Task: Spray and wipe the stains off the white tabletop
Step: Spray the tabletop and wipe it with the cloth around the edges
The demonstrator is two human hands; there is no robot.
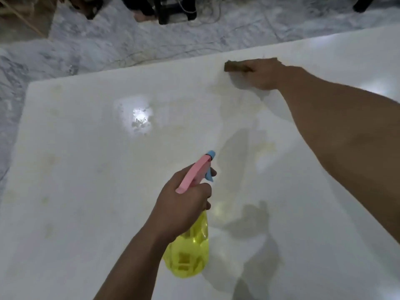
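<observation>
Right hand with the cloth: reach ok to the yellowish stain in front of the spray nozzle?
Probably yes. The right hand holds the cloth near the far edge; the stain lies nearer the person, under that forearm, on bare tabletop. Nothing lies between. The spray bottle sits left of it.

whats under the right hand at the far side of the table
A brown cloth sticks out from under the right hand, pressed on the white tabletop. The rest of the cloth and any stain beneath it are hidden by the hand.
</observation>
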